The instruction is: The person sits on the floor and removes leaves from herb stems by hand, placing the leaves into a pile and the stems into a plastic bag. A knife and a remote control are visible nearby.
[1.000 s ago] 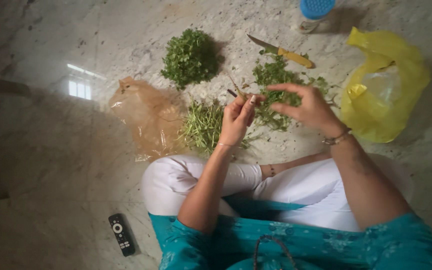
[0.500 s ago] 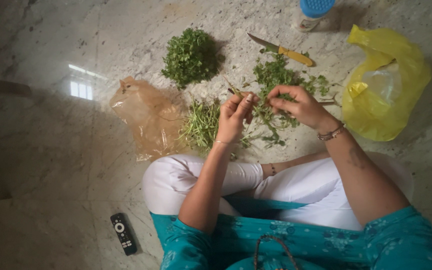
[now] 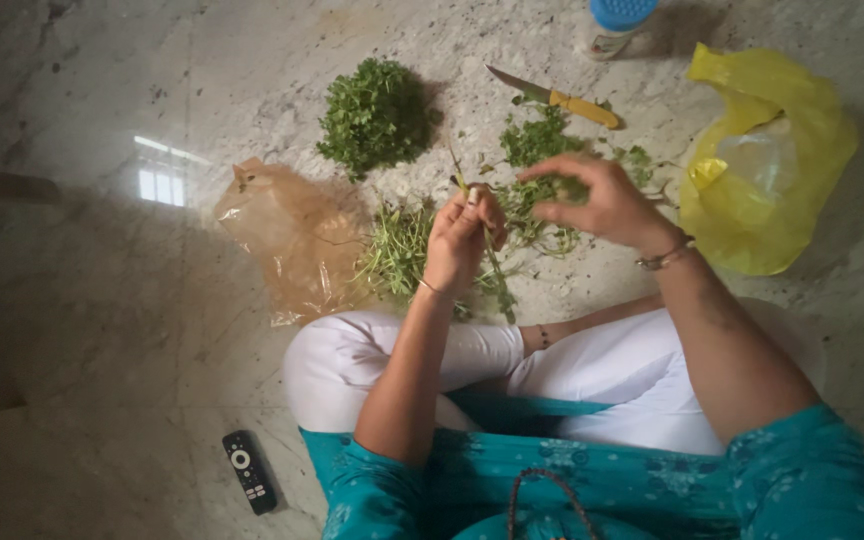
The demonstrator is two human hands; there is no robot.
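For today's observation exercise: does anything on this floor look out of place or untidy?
A black remote control lies on the stone floor beside the sitter's knee, unrelated to the greens. Loose leaves are scattered around the yellow-handled knife, which lies with its blade bare.

**Around you on the marble floor**

Ahead of you lies a yellow-handled knife [image 3: 555, 98], blade pointing left. To your right sits a crumpled yellow plastic bag [image 3: 767, 160]; to your left, a flattened brown plastic bag [image 3: 292, 235]. A blue-lidded container [image 3: 617, 20] stands at the top edge. A black remote control [image 3: 249, 471] rests near your left knee. The floor [image 3: 102, 300] mirrors a bright window.
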